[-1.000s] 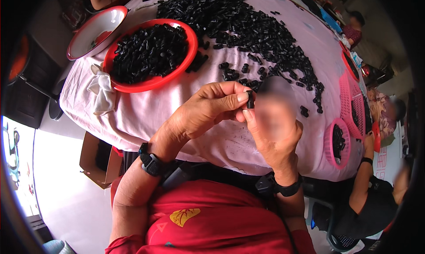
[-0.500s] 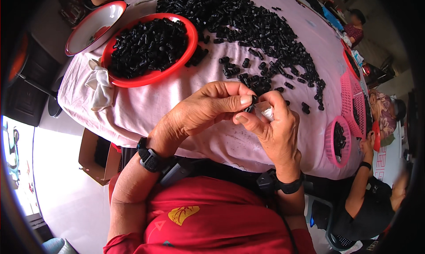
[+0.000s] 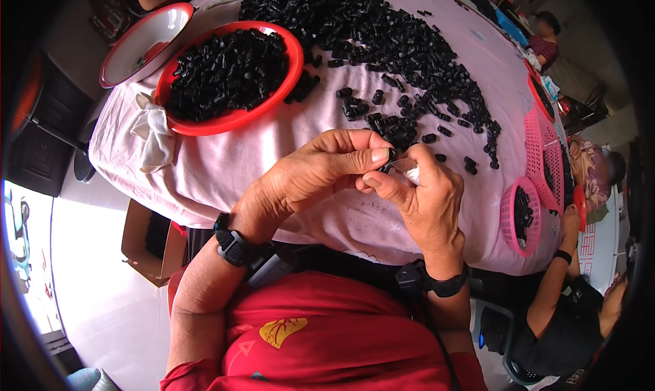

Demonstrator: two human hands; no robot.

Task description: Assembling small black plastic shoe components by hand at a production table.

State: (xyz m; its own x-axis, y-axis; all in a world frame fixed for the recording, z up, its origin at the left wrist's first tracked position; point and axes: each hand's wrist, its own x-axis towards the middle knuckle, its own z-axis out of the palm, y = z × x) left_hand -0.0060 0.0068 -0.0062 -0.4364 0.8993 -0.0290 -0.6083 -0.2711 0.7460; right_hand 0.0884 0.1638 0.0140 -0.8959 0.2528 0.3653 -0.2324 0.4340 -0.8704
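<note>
Both hands meet at the near edge of the counter (image 3: 286, 152) — left hand (image 3: 310, 176) touching the right hand (image 3: 426, 200). Loose pellets (image 3: 382, 43) are spread behind them, the pellet-filled bowl (image 3: 228, 77) sits far left, and small baskets (image 3: 522, 217) sit off right.

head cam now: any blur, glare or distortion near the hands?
Head view: left hand and right hand are sharp; fisheye bends the pink-clothed table edge and darkens the corners; daylight blows out the floor at left; the red bowl shows no glare.
</note>
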